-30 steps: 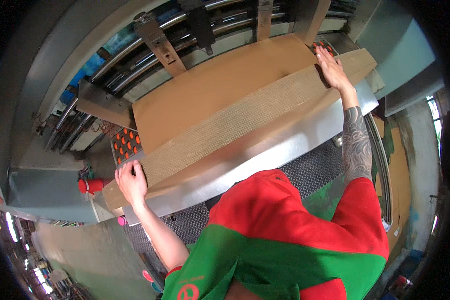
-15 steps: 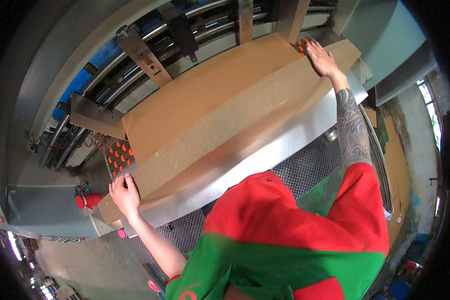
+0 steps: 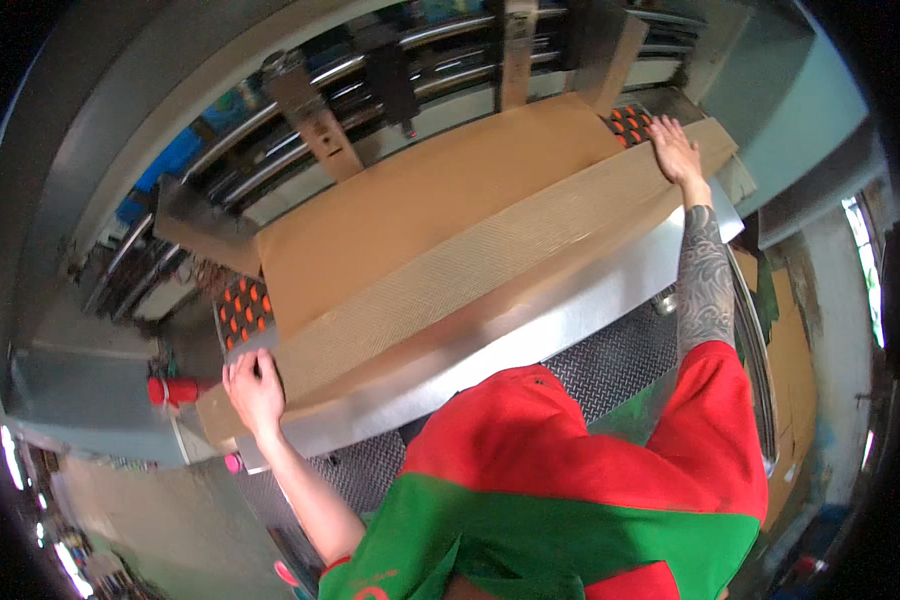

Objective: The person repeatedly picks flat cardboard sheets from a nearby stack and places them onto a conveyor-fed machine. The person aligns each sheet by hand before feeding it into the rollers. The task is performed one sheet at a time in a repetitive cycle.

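Note:
A large brown cardboard sheet (image 3: pixel 440 195) lies across the front of a machine. Its near part carries a long strip with a fine mesh-like texture (image 3: pixel 470 275), above a silvery metal ledge (image 3: pixel 490 360). At the left end, my left hand (image 3: pixel 255 388) rests on the cardboard by its edge, thumb bent up and apart from the fingers. My right hand (image 3: pixel 678 158) lies flat near the far right end, fingers stretched forward. Neither hand is wrapped round anything. Whether the cardboard is one piece or several layers I cannot tell.
Orange rollers (image 3: pixel 244 312) flank the cardboard, with more orange rollers (image 3: pixel 630 124) at right. Metal brackets (image 3: pixel 315 120) and horizontal rods stand behind. A red cylinder (image 3: pixel 175 390) sits left of my left hand. Patterned metal plate (image 3: pixel 610 350) lies below the ledge; flat cardboard (image 3: pixel 792 350) leans at right.
The view has shifted, so the machine and cardboard sit lower in the picture. The cardboard's near right part looks flatter, less bowed. Both hands stay at its two ends.

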Action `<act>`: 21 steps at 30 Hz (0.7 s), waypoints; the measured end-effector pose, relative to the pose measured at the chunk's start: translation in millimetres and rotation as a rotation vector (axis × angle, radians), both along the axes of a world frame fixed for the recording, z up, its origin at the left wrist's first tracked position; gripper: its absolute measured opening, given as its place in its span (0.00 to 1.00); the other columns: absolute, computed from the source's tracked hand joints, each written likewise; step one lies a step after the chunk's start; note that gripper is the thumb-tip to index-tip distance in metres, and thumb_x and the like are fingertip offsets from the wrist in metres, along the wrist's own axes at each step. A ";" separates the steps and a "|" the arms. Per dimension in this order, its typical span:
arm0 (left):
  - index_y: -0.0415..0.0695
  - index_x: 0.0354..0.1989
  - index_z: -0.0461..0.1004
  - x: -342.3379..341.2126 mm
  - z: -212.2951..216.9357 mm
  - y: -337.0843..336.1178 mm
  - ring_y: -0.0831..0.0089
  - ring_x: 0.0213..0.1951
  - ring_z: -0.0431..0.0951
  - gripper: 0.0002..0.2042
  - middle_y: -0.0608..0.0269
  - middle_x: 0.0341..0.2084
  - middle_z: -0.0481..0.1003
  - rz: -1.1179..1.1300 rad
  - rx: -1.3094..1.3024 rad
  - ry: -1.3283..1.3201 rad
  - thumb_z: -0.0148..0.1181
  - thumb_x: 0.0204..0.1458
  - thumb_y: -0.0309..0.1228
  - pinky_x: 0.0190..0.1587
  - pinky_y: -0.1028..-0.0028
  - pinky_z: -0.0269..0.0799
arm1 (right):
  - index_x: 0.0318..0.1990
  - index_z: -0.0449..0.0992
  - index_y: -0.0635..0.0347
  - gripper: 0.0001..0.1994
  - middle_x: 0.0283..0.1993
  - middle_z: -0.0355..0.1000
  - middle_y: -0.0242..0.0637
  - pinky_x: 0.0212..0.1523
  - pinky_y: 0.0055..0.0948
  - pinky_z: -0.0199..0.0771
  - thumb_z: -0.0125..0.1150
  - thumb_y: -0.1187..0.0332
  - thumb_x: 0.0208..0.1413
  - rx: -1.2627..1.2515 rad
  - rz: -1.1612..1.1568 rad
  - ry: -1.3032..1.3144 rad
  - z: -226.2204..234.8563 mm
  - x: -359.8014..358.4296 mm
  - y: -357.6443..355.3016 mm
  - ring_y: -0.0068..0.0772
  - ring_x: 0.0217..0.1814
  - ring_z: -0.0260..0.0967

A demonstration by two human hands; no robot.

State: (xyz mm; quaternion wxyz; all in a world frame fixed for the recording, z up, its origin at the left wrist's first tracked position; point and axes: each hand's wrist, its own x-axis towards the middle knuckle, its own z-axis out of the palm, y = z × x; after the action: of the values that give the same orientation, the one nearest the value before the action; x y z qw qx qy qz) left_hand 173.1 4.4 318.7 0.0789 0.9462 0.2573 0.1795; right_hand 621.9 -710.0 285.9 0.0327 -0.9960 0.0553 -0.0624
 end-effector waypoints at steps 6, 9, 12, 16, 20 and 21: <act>0.41 0.39 0.83 0.0 6.9 -6.0 0.54 0.50 0.79 0.16 0.54 0.39 0.81 0.014 -0.015 -0.033 0.54 0.66 0.41 0.75 0.54 0.56 | 0.82 0.54 0.37 0.35 0.87 0.45 0.25 0.82 0.69 0.29 0.29 0.36 0.74 0.090 0.013 0.023 9.1 6.0 -6.1 0.30 0.90 0.35; 0.41 0.39 0.84 0.0 12.3 -10.8 0.55 0.50 0.79 0.16 0.55 0.39 0.82 0.022 -0.033 -0.026 0.55 0.66 0.41 0.75 0.54 0.56 | 0.80 0.58 0.39 0.32 0.85 0.50 0.30 0.81 0.70 0.33 0.37 0.40 0.75 0.249 0.161 -0.238 26.1 -18.9 28.2 0.36 0.88 0.44; 0.42 0.39 0.84 -2.0 15.1 -12.9 0.56 0.50 0.79 0.17 0.56 0.39 0.82 0.014 -0.033 -0.052 0.55 0.65 0.42 0.74 0.53 0.56 | 0.75 0.67 0.52 0.28 0.80 0.61 0.41 0.81 0.60 0.42 0.47 0.49 0.76 0.549 0.424 -0.373 47.5 -82.9 112.2 0.45 0.84 0.53; 0.44 0.41 0.86 -7.1 15.5 -12.2 0.58 0.51 0.80 0.17 0.57 0.41 0.83 0.038 -0.055 0.000 0.55 0.65 0.43 0.75 0.51 0.56 | 0.71 0.70 0.58 0.30 0.76 0.66 0.47 0.82 0.57 0.45 0.63 0.55 0.66 0.667 0.846 -0.294 59.0 -221.3 277.2 0.51 0.82 0.55; 0.46 0.43 0.86 -9.4 17.0 -13.0 0.59 0.52 0.80 0.17 0.58 0.41 0.83 0.043 -0.067 0.004 0.54 0.65 0.44 0.76 0.51 0.55 | 0.72 0.66 0.61 0.42 0.79 0.60 0.46 0.82 0.61 0.41 0.73 0.50 0.52 0.408 1.221 -0.131 79.6 -302.3 386.7 0.48 0.85 0.51; 0.45 0.43 0.86 -9.3 17.6 -13.1 0.59 0.53 0.80 0.17 0.57 0.42 0.83 0.046 -0.070 0.005 0.55 0.65 0.44 0.76 0.51 0.55 | 0.73 0.64 0.63 0.47 0.79 0.58 0.49 0.82 0.61 0.42 0.75 0.46 0.50 0.362 1.264 -0.120 84.4 -309.4 403.7 0.48 0.86 0.48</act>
State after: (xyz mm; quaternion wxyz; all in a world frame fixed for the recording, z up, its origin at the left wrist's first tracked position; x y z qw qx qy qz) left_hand 163.7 -8.6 336.3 0.1071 0.9371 0.2854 0.1698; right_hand 312.5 -306.3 370.3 0.2332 -0.8101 -0.5325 -0.0761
